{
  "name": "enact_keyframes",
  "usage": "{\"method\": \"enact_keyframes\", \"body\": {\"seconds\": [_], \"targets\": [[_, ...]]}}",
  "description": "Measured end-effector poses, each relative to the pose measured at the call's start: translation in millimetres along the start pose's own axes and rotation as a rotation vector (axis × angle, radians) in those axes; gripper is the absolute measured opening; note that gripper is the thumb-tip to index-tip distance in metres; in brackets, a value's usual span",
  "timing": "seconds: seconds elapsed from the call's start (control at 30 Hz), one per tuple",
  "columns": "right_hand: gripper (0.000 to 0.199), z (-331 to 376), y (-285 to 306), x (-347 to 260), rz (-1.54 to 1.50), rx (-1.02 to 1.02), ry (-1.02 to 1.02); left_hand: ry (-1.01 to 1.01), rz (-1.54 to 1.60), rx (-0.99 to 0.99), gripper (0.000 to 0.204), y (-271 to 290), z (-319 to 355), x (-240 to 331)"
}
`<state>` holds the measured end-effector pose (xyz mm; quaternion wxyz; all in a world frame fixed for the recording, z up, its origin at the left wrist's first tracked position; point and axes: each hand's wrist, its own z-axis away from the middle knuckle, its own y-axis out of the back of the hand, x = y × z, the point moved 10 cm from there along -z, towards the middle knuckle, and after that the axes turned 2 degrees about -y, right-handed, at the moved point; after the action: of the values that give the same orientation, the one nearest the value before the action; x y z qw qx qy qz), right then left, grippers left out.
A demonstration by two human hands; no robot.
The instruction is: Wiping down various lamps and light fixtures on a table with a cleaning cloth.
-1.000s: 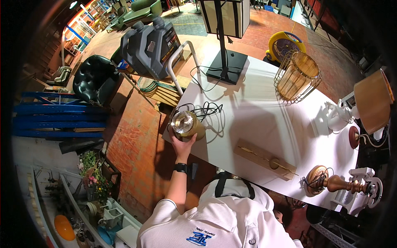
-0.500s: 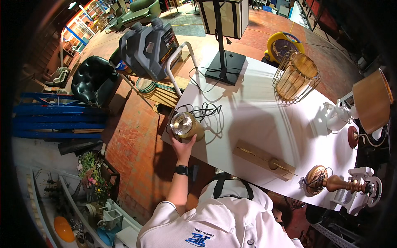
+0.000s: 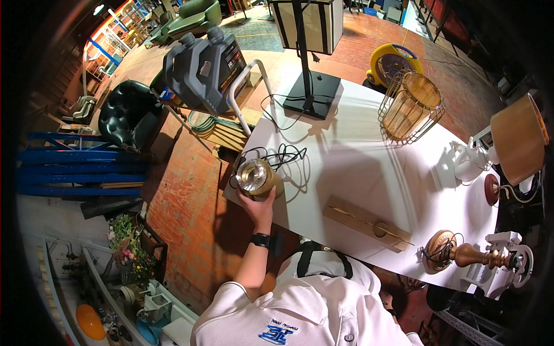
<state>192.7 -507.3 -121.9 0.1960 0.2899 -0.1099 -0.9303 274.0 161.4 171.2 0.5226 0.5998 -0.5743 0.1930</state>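
Observation:
My left hand [image 3: 259, 209], with a dark watch on its wrist, is wrapped round the near side of a brass-coloured cylindrical lamp [image 3: 261, 176]. The lamp has a shiny round top and stands at the left corner of the white table [image 3: 311, 213]. Behind it a black cord [image 3: 288, 153] lies in loops on the tabletop. To the right, a flat wooden board with a thin brass rod [image 3: 366, 224] lies near the front edge. My right hand does not show.
A black-based lamp [image 3: 311, 95] stands at the table's far edge. A wire-cage lamp [image 3: 412, 108], a tan-shaded lamp [image 3: 518, 141] and a turned wooden lamp [image 3: 470, 255] are to the right. Grey jugs [image 3: 205, 69] sit on a cart [image 3: 245, 92] beyond the left corner.
The lamp and my left hand keep almost the same place, with the lamp perhaps tilted a touch. My left forearm has shifted slightly right, and the whole view has moved a little.

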Motion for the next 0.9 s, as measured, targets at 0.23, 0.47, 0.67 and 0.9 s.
{"method": "enact_keyframes", "body": {"seconds": [0.23,0.47,0.67,0.9], "targets": [[0.017,-15,8,2,0.242,0.112,0.285,-0.002,0.046,0.023,0.094,-7,0,0],[0.018,-7,3,-9,0.119,0.068,0.174,-0.01,0.021,0.025,0.093,-5,1,-7],[0.02,-16,9,-5,-0.05,0.109,0.19,-0.045,0.019,0.025,0.093,-8,0,0],[0.023,-12,22,-18,0.136,0.141,0.147,-0.022,0.05,-0.002,0.097,-10,0,3]]}}
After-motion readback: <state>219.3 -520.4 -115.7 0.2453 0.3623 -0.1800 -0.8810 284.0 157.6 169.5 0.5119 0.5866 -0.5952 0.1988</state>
